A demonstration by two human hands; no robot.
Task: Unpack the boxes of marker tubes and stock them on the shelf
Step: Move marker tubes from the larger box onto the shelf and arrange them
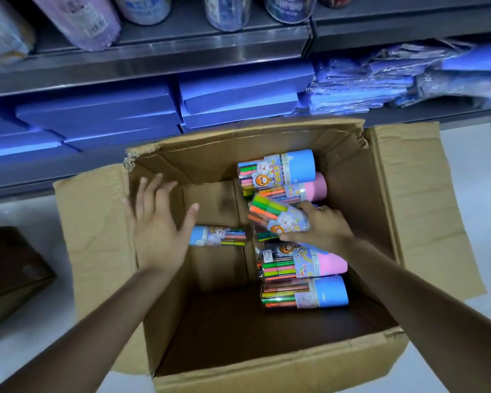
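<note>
Right hand (322, 226) grips a marker tube (278, 218) along the carton's (380, 211) right wall; left hand (156, 222), fingers spread, should take the lone tube (217, 236) mid-floor.

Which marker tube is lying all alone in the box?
The small blue-capped tube by the left hand. The other tubes are piled together on the right side.

A pale floor (17, 214) carries an open cardboard box (420, 194) at centre frame and a dark brown box (9, 268) at the left edge, while the grey shelf (153, 61) above holds stacked blue boxes (102, 114).
</note>
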